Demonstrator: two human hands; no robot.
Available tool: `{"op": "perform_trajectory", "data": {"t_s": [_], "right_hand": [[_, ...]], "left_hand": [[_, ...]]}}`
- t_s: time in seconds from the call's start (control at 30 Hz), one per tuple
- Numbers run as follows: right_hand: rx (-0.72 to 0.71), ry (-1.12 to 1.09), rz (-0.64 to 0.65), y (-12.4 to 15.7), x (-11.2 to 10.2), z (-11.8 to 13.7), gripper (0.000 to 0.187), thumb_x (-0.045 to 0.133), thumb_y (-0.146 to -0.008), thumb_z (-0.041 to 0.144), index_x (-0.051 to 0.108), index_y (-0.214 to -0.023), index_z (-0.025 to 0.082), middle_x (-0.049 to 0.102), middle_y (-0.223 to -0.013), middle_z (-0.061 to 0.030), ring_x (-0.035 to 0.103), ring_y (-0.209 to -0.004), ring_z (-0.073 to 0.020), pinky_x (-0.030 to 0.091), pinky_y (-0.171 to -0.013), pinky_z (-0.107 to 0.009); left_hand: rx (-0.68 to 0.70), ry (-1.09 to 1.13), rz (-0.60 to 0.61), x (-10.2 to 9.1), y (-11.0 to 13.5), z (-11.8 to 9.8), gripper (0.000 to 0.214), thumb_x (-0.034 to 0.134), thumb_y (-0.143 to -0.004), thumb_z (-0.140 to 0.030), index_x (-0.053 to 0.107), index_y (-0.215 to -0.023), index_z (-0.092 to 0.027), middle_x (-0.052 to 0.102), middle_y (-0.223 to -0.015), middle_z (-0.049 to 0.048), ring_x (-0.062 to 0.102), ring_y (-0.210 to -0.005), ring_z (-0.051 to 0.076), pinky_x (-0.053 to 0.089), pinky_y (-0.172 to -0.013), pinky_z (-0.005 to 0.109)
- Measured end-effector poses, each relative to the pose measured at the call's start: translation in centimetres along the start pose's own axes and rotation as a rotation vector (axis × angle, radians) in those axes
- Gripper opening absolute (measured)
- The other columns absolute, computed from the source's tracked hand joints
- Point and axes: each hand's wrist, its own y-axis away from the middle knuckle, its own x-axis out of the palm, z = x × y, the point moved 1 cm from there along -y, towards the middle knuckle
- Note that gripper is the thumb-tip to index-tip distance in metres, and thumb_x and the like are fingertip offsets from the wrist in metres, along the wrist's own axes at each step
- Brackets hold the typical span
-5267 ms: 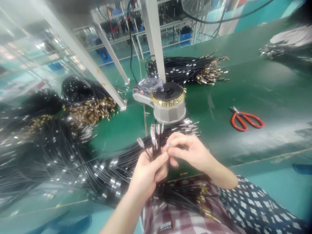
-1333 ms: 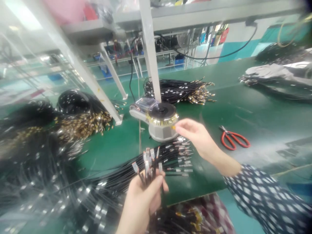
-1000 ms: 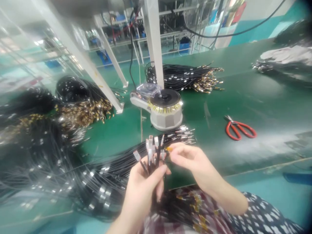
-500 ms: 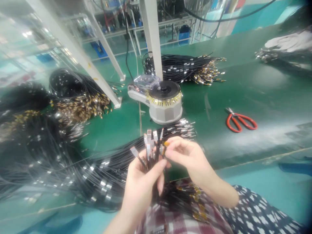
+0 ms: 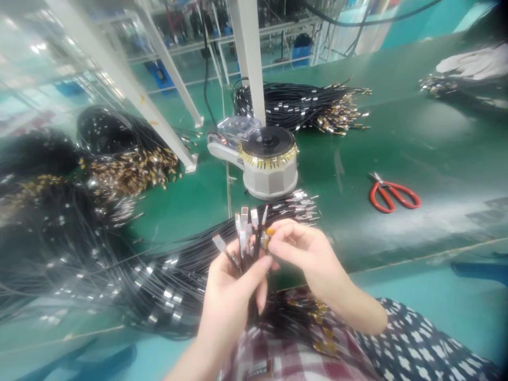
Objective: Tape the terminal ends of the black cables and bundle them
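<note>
My left hand (image 5: 232,296) is closed round a small bunch of thin black cables (image 5: 248,238), their silver connector ends pointing up. My right hand (image 5: 305,254) pinches a small yellow piece of tape (image 5: 270,231) against one of those cable ends. Just behind the hands stands a round grey tape dispenser (image 5: 270,164) with yellow tape pieces around its rim. More black cables with silver ends (image 5: 293,203) lie on the green table (image 5: 397,137) between the dispenser and my hands, and trail down over my lap.
Red-handled scissors (image 5: 392,194) lie to the right. A cable bundle with gold connectors (image 5: 309,108) sits behind the dispenser. Large heaps of black cables (image 5: 79,211) fill the left. White frame legs (image 5: 248,58) stand on the table. Another pile (image 5: 464,74) lies far right.
My right hand reached to the dispenser's rim, took a yellow tape piece, and came back to the cable ends in my left hand. The left hand kept its grip.
</note>
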Motion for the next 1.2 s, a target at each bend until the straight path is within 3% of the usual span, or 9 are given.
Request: {"op": "perform_trajectory", "data": {"t_s": [0.4, 1.2], "right_hand": [[-0.013, 0.077, -0.010, 0.49, 0.19, 0.64, 0.014, 0.076, -0.073, 0.026, 0.067, -0.064, 0.019, 0.061, -0.092, -0.0037, 0.058, -0.082, -0.0170, 0.048, -0.070, -0.031], [0.003, 0.050, -0.017, -0.02, 0.12, 0.13, 0.014, 0.075, -0.073, 0.024, 0.065, -0.065, 0.018, 0.059, -0.095, -0.0042, 0.057, -0.082, -0.0162, 0.046, -0.064, -0.028]], "left_hand": [[0.017, -0.001, 0.022, -0.14, -0.34, 0.21, 0.015, 0.073, -0.082, -0.027, 0.066, -0.091, -0.017, 0.065, -0.069, -0.0022, 0.045, -0.033, 0.002, 0.032, -0.032, 0.014], [0.001, -0.012, 0.025, -0.03, -0.12, 0.06, 0.015, 0.072, -0.082, -0.025, 0.065, -0.092, -0.016, 0.067, -0.071, 0.0002, 0.045, -0.033, 0.002, 0.032, -0.033, 0.014]]}}
